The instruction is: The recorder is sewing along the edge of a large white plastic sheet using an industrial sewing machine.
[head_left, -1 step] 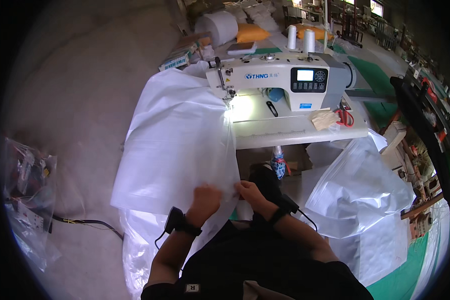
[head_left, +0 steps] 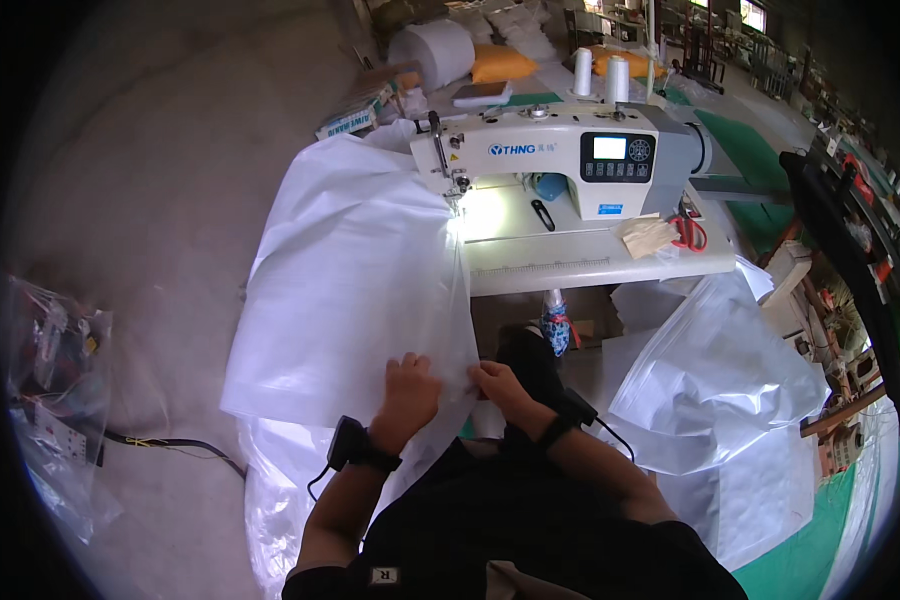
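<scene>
A: On the head view now: a white plastic sheet (head_left: pixel 340 290) hangs off the left side of the sewing table (head_left: pixel 570 262), its upper right edge at the brightly lit needle of the sewing machine (head_left: pixel 530 150)!

B: And the hands?

A: Left hand (head_left: pixel 410 395) lies on the sheet's lower part, fingers spread, gripping nothing! Right hand (head_left: pixel 503 390), just beside it, has thumb and fingers pinching the sheet's right edge!

B: What's around them?

A: Black snips (head_left: pixel 543 215) under the machine's arm, red scissors (head_left: pixel 688 233) near the table's right end (beside a crumpled tan scrap (head_left: pixel 645 236)), more white sheeting (head_left: pixel 720 370) heaped lower right!
</scene>
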### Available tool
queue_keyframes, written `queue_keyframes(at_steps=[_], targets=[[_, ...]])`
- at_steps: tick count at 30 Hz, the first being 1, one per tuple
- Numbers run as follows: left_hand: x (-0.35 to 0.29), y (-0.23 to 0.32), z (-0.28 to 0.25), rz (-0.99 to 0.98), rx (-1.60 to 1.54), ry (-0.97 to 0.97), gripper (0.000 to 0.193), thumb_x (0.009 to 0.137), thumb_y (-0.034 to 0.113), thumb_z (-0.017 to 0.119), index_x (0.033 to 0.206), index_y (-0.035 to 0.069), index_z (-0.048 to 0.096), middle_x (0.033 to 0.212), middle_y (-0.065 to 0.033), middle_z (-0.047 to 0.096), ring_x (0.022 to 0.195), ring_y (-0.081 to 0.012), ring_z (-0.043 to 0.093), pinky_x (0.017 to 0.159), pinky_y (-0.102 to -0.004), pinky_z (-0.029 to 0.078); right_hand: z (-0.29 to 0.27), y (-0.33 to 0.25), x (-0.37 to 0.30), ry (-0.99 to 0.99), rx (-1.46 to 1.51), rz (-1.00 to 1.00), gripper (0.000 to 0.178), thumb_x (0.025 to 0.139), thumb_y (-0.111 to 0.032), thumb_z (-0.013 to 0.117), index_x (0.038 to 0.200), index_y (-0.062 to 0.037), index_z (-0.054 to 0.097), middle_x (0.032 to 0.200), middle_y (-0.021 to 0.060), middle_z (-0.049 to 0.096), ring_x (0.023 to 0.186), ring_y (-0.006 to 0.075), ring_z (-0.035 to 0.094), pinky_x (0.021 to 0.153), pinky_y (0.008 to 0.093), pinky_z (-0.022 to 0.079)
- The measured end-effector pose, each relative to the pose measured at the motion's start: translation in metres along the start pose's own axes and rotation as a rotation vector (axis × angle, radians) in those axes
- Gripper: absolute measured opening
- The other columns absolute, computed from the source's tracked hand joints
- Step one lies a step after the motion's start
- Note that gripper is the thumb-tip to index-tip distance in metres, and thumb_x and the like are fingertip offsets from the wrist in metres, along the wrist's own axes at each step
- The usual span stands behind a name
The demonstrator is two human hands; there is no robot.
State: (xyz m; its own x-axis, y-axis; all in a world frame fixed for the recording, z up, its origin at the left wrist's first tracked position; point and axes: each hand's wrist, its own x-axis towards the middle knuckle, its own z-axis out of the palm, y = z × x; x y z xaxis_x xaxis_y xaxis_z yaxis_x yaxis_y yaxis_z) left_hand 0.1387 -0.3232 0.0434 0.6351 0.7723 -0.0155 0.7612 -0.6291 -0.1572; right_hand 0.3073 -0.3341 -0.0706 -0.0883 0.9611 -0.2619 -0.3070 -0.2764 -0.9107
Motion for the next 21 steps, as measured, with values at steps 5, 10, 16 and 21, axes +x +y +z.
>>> queue_keyframes(at_steps=[5, 10, 16, 21], targets=[[0.009, -0.018, 0.017, 0.244, -0.269, 0.407, 0.014, 0.073, 0.012, 0.056, 0.067, 0.001, 0.062, 0.102, -0.0107, 0.058, 0.082, -0.0317, 0.061, 0.067, -0.0423, 0.050, -0.003, 0.014, 0.007, 0.099, -0.153, -0.048, 0.020, 0.090, -0.021, 0.055, 0.095, -0.0028, 0.062, 0.078, -0.0006, 0.058, 0.068, 0.0091, 0.052, 0.063, 0.0246, 0.043], [0.008, -0.017, 0.047, 0.013, -0.638, 0.114, 0.019, 0.079, 0.016, 0.053, 0.079, -0.002, 0.060, 0.092, -0.0146, 0.057, 0.080, -0.0373, 0.059, 0.071, -0.0457, 0.049, 0.000, 0.002, 0.007, -0.026, 0.122, 0.028, 0.018, 0.091, -0.017, 0.054, 0.101, -0.0034, 0.060, 0.083, 0.0009, 0.059, 0.071, 0.0114, 0.056, 0.067, 0.0281, 0.048], [-0.014, -0.002, 0.045, -0.162, -0.690, 0.117, 0.024, 0.084, 0.023, 0.054, 0.089, -0.001, 0.058, 0.091, -0.0203, 0.057, 0.082, -0.0394, 0.058, 0.072, -0.0456, 0.048, 0.019, -0.012, -0.014, -0.120, 0.308, 0.191, 0.019, 0.091, -0.016, 0.054, 0.106, -0.0047, 0.057, 0.091, 0.0029, 0.061, 0.081, 0.0137, 0.060, 0.070, 0.0294, 0.052], [-0.022, 0.001, 0.037, -0.267, -0.785, 0.069, 0.026, 0.083, 0.023, 0.058, 0.094, -0.001, 0.059, 0.089, -0.0224, 0.060, 0.086, -0.0395, 0.059, 0.074, -0.0431, 0.048, 0.023, -0.016, -0.019, -0.117, 0.272, 0.159, 0.020, 0.091, -0.016, 0.054, 0.107, -0.0038, 0.056, 0.096, 0.0032, 0.060, 0.088, 0.0135, 0.059, 0.068, 0.0296, 0.053]])
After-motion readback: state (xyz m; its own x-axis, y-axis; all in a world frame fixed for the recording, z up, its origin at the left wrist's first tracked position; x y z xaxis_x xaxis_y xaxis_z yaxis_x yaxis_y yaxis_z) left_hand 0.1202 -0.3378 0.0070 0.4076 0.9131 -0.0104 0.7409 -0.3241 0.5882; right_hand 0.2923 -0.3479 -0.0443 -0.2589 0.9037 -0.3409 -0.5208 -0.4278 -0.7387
